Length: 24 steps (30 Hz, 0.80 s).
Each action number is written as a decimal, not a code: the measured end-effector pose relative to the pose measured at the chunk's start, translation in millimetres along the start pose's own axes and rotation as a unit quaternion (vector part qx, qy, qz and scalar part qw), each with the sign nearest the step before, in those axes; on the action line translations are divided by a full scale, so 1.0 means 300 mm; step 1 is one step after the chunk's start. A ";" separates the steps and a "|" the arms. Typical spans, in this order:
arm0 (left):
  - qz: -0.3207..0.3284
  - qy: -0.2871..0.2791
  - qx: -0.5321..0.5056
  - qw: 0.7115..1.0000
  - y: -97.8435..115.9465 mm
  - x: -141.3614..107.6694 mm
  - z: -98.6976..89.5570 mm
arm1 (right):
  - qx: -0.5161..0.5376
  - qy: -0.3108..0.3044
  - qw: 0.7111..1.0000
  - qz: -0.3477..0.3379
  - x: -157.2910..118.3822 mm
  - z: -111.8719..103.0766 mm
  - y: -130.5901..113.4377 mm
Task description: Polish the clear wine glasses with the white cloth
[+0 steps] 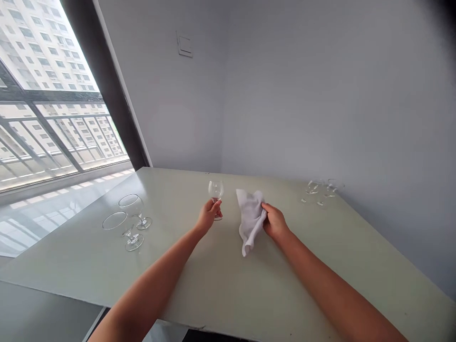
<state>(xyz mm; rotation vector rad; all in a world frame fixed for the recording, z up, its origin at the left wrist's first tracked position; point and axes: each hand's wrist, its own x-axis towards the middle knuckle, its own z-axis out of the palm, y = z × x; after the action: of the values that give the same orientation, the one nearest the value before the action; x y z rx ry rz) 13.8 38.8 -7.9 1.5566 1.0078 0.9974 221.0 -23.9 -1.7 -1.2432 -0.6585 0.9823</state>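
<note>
From the head view we look forward and down across a smooth, pale grey-green tabletop (228,289) set into the corner of a room. Our left hand (209,216) is closed around the stem of a small clear wine glass (215,190), holding it upright; we cannot tell whether its foot touches the tabletop. Our right hand (275,222) grips the edge of a crumpled white cloth (251,221), which bunches down towards the tabletop just right of the glass.

Two large clear balloon glasses (128,204) stand close together to the left of our hands. Further off, near the far right edge, is a cluster of clear glassware (320,189), too faint to count.

Pale grey walls (302,95) meet behind the table, and a plain square wall plate (184,45) sits high on the far wall. At left, a tall dark-framed window (53,118) shows a metal balcony railing (53,128) and a high-rise apartment block (39,42). Below it, a glossy floor (32,223) reflects the light.
</note>
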 end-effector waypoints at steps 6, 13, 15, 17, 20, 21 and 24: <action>0.016 -0.052 -0.018 0.998 0.025 -0.047 0.055 | 0.019 0.090 0.988 -0.127 -0.060 0.003 -0.078; 0.111 -0.049 0.223 0.967 0.006 -0.066 0.073 | -0.118 0.010 0.958 -0.262 -0.177 0.042 -0.180; 0.138 -0.018 0.291 0.946 0.000 -0.062 0.066 | -0.156 -0.085 0.957 -0.229 -0.191 0.049 -0.185; 0.168 0.009 0.334 0.928 -0.004 -0.055 0.053 | -0.175 -0.164 0.952 -0.192 -0.194 0.050 -0.183; 0.228 0.023 0.365 0.902 -0.002 -0.044 0.029 | -0.205 -0.240 0.941 -0.124 -0.187 0.042 -0.179; 0.243 0.016 0.374 0.895 0.001 -0.041 0.022 | -0.211 -0.266 0.936 -0.096 -0.183 0.037 -0.179; 0.284 -0.025 0.408 0.867 0.010 -0.039 0.010 | -0.196 -0.348 0.917 -0.012 -0.176 0.024 -0.179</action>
<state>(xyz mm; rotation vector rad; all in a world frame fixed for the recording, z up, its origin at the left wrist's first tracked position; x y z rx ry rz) 13.2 26.6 -6.9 2.6854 1.0101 0.9439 204.3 -68.6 57.1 -1.2075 -1.4815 1.3255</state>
